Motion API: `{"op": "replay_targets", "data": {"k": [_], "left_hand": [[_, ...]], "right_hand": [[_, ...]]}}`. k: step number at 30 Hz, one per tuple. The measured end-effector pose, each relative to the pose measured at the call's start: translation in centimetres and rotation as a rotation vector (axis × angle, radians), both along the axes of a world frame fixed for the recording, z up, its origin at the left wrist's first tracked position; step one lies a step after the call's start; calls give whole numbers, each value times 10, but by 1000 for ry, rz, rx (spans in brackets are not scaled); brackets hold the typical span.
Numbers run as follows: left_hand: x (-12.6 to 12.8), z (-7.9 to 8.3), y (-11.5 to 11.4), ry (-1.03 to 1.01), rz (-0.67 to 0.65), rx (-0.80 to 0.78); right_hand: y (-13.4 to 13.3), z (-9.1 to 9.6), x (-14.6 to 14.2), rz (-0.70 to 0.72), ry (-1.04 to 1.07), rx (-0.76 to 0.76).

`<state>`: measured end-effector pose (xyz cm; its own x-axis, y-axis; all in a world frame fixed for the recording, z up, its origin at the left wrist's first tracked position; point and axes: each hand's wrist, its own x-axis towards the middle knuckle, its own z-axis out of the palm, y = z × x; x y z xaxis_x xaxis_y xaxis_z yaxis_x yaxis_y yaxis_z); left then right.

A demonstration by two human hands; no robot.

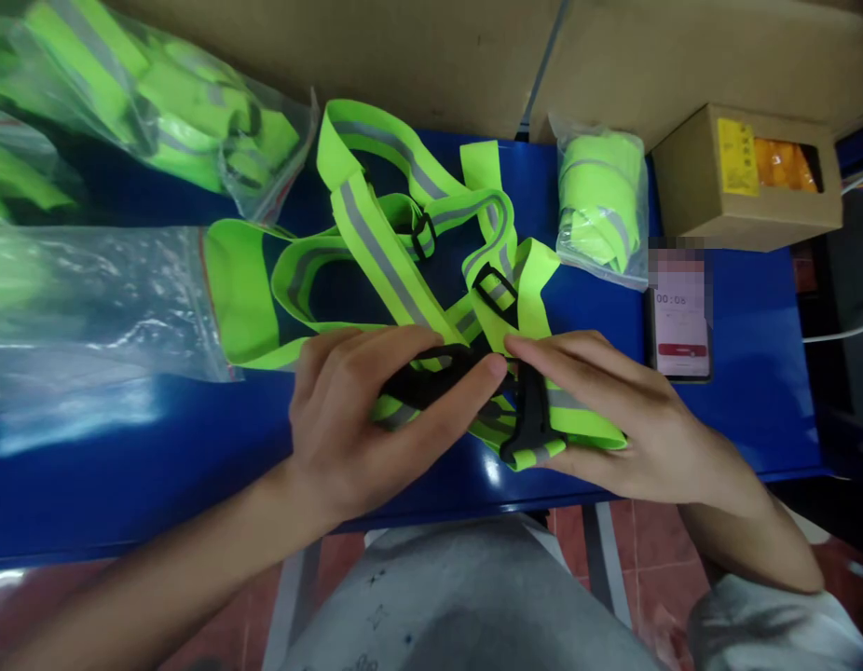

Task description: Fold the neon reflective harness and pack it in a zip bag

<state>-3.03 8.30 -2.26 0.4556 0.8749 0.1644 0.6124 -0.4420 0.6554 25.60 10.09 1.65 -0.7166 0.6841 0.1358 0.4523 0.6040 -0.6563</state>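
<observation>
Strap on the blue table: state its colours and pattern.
The strap is bright yellow-green with a grey stripe running lengthwise, best seen in the head view.

Straps: are lying in the middle of the table.
Left hand: is holding a buckle at the near end of the straps.
Right hand: is holding the straps, just right of that buckle.
Near bag: is lying left of the straps.
Far bags: are lying behind the near bag.
Small bag: is sitting right of the straps, beside the box.
Phone: is lying in front of the box.
Cardboard: is standing behind it all.
</observation>
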Motion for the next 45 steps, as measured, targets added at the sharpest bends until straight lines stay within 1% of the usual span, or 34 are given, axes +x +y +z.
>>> {"op": "replay_targets", "data": {"k": [1, 3, 4, 6, 8, 10, 13, 16, 19, 22, 24, 26, 28, 30, 33, 35, 37, 40, 43, 45], "left_hand": [[0, 2, 1, 23, -3, 88], [2, 4, 1, 60, 78, 359], [4, 5, 1, 61, 100, 444], [7, 5, 1, 61, 127, 534], [6, 5, 1, 65, 146, 560], [1, 8, 2, 77, 149, 559], [-7, 14, 4, 83, 126, 578], [-9, 18, 3, 71, 138, 568], [-7, 16, 1, 62, 160, 527], [-4, 11, 1, 15, 174, 565], [-2, 8, 3, -10, 155, 582], [1, 7, 5, -31, 118, 577], [4, 9, 8, -70, 64, 551], [7, 11, 9, -122, -3, 491], [9, 16, 9, -196, -78, 373], [10, 18, 7, -204, -75, 306], [11, 20, 5, -195, -65, 274], [11, 21, 4, -178, -39, 271], [12, 21, 4, -161, 2, 279], [13, 20, 5, -164, -3, 292]], "right_hand": [[1, 0, 2, 10, -1, 11], [3, 1, 6, 28, 11, 15], [5, 2, 8, 37, 27, 8], [8, 4, 11, 26, 88, -13], [10, 4, 13, -39, 178, -19], [11, 3, 15, -155, 243, -5], [11, 0, 16, -329, 253, -1], [10, -6, 19, -463, 274, -60], [11, -13, 23, -544, 335, -150], [14, -16, 25, -517, 371, -151], [16, -13, 24, -463, 371, -87], [16, -8, 21, -372, 344, -2], [14, -4, 17, -264, 295, 115], [10, -3, 13, -179, 266, 268], [5, -7, 7, -148, 257, 510], [2, -10, 5, -146, 224, 601], [0, -10, 6, -142, 184, 613], [-1, -8, 9, -168, 144, 584], [3, -6, 14, -254, 232, 617], [6, -6, 15, -248, 291, 640]]}}
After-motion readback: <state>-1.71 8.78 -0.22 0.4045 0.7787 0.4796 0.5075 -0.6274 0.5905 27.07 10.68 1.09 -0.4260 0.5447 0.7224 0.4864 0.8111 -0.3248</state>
